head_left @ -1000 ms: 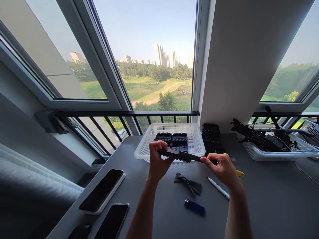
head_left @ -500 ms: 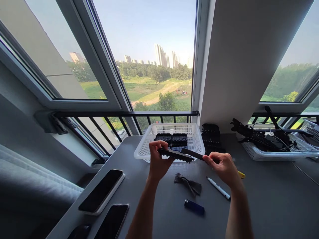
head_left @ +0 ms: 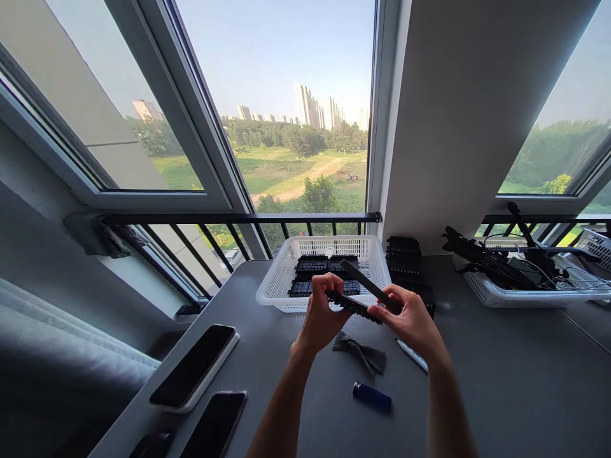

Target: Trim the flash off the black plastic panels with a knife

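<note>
My left hand (head_left: 321, 315) is closed on a black toothed plastic piece (head_left: 354, 306), held tilted above the table in front of the basket. In my right hand (head_left: 413, 321) is a flat dark strip (head_left: 365, 282), its far end pointing up and left over the basket. The right fingertips also touch the near right end of the toothed piece. Behind the hands, the white basket (head_left: 272, 289) holds several similar black pieces (head_left: 312, 263). Below them on the table lie a crumpled grey cloth (head_left: 361, 351) and a dark blue cylinder (head_left: 372, 396).
A white marker (head_left: 411, 354) lies partly behind my right forearm. Two phones (head_left: 195, 367) rest at the left. Stacked black pieces (head_left: 403, 254) stand right of the basket. Farther right, a white tray (head_left: 525, 299) holds black parts and cables. A railing (head_left: 243, 218) runs along the window.
My left hand has moved right and slightly down with the toothed piece. The right hand has moved left, and the strip has swung to a steeper angle; the right fingers now touch the piece.
</note>
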`<action>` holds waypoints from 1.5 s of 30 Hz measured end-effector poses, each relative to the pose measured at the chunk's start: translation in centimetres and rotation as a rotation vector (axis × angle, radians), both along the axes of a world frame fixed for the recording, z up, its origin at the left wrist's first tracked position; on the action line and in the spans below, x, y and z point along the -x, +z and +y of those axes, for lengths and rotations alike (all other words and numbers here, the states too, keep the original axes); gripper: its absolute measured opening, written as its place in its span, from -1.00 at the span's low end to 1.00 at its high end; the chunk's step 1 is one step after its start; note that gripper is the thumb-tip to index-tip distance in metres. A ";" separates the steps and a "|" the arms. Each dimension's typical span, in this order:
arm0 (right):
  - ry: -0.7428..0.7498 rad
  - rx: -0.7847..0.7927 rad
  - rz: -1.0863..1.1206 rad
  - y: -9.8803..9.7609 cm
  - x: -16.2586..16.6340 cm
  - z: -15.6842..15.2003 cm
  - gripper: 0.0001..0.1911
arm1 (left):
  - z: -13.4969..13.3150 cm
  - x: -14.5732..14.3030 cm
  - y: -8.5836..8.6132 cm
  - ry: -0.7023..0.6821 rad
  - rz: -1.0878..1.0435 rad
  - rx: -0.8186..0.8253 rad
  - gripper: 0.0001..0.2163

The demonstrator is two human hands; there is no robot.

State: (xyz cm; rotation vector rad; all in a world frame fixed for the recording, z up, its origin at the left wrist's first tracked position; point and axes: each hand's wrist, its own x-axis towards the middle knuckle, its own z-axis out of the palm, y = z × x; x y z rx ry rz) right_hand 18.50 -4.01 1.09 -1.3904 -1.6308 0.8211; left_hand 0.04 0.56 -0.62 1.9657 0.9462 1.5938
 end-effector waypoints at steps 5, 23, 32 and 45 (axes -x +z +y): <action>-0.072 -0.050 0.034 0.2 0.1 0.0 -0.61 | 0.0 -0.2 -0.3 -0.016 0.063 -0.005 -0.56; -0.128 -0.088 -0.006 -0.3 0.4 0.4 -0.65 | -0.5 -0.8 -0.5 -0.046 0.146 -0.071 -0.59; 0.014 -0.018 0.086 -0.1 1.0 0.0 -0.58 | -0.7 -0.8 -0.5 -0.054 0.147 -0.036 -0.60; 0.023 0.234 0.445 -1.7 -0.1 1.6 -0.50 | -0.2 -0.1 0.6 0.096 -0.001 -0.409 -0.69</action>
